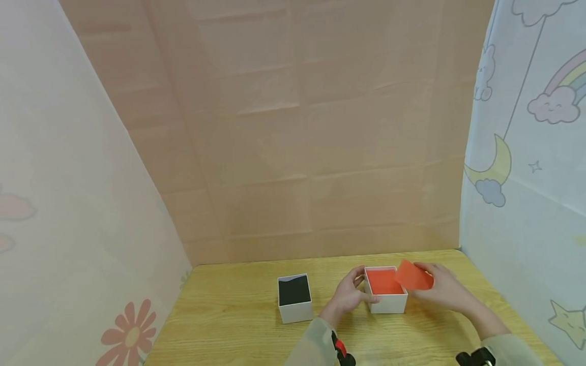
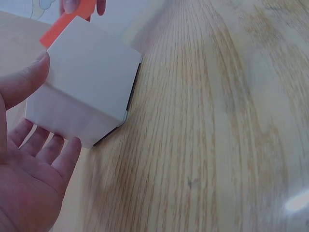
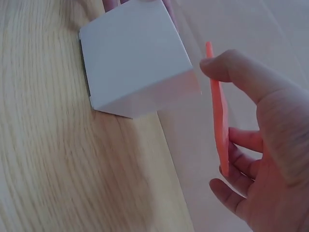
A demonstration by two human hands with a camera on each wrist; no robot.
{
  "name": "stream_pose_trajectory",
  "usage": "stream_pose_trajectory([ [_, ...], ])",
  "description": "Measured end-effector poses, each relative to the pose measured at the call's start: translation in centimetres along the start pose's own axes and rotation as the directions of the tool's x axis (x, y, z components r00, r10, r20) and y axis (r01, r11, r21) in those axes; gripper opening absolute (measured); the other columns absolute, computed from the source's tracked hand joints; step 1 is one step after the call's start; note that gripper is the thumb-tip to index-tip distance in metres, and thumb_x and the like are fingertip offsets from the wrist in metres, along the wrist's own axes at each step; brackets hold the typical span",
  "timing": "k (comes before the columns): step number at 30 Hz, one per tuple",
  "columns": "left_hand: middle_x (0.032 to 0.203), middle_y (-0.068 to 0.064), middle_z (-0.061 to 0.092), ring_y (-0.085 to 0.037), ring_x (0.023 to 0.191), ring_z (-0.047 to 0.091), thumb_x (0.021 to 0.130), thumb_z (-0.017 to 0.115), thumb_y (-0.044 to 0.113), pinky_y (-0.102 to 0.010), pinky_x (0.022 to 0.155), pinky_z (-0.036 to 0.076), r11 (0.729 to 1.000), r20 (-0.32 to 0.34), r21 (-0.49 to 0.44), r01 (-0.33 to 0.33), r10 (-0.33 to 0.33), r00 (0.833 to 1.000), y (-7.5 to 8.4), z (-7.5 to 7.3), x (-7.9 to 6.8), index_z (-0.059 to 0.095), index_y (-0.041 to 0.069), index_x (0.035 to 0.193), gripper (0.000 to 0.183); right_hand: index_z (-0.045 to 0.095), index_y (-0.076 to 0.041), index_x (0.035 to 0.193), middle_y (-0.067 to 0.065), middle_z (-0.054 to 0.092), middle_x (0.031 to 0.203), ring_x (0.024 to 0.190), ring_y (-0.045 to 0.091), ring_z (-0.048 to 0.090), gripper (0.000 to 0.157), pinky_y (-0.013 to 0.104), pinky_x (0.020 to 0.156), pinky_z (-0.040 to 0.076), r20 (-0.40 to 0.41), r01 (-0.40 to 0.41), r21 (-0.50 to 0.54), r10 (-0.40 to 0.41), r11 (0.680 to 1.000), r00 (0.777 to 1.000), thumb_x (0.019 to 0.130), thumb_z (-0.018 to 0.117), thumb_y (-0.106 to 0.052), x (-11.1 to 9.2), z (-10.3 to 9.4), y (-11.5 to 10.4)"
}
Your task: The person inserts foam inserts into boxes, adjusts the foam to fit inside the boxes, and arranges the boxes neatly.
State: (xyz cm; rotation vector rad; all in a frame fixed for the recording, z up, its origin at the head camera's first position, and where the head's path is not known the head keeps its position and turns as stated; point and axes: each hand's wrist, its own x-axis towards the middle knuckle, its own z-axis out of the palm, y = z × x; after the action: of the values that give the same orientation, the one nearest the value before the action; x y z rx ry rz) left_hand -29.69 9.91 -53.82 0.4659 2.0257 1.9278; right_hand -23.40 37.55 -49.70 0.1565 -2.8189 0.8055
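Observation:
A white open-topped box (image 1: 388,305) lined with orange inside (image 1: 379,282) stands on the table. My left hand (image 1: 349,294) holds it by the left side, thumb on the near wall and fingers along the far part of that side; the left wrist view shows the fingertips against the white box (image 2: 87,72). Between thumb and fingers, my right hand (image 1: 444,291) pinches a thin orange piece like a stack of paper or card (image 1: 413,277) just over the box's right rim. From the right wrist the orange piece (image 3: 219,116) is seen edge-on.
Left of the hands stands a second white box (image 1: 295,311) with a black inside or contents. Both are on a wood-grain table (image 1: 229,305). A brown paper-like wall (image 1: 293,152) rises behind, with patterned white panels (image 1: 517,244) on either side.

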Motion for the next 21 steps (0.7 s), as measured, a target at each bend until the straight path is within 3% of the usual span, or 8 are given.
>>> stream_pose_trajectory([
  [10,0.155,0.005,0.056,-0.03,0.148,0.05,0.081,0.091,-0.002,-0.051,0.115,0.046,1.0,0.008,0.004,-0.005,0.005,1.0,-0.1,-0.2,0.1,0.054,0.016,0.156,0.085,0.061,-0.006,0.147,0.02,0.059,0.14,0.122,0.043,0.054,0.085,0.059,0.084,0.053,0.092,0.173,0.042,-0.176,0.984,0.98,0.078,0.094,-0.042,1.5,0.0,-2.1],
  [16,0.155,0.005,0.056,-0.03,0.148,0.049,0.081,0.091,-0.001,-0.053,0.115,0.046,1.0,0.016,0.009,0.003,-0.003,1.0,-0.3,-0.3,0.1,0.054,0.019,0.156,0.085,0.06,-0.005,0.148,0.018,0.058,0.144,0.125,0.044,0.054,0.086,0.061,0.09,0.053,0.159,0.243,0.048,-0.248,0.969,0.956,0.077,0.095,-0.039,2.8,0.1,-2.8],
  [21,0.155,0.006,0.056,-0.03,0.147,0.05,0.081,0.092,0.0,-0.054,0.115,0.046,1.0,0.024,0.012,0.001,-0.001,1.0,-0.4,-0.2,0.2,0.055,0.021,0.154,0.084,0.061,-0.004,0.146,0.015,0.057,0.144,0.126,0.041,0.055,0.083,0.056,0.091,0.054,0.201,0.266,0.064,-0.274,0.962,0.941,0.077,0.095,-0.034,3.7,0.1,-3.2],
])
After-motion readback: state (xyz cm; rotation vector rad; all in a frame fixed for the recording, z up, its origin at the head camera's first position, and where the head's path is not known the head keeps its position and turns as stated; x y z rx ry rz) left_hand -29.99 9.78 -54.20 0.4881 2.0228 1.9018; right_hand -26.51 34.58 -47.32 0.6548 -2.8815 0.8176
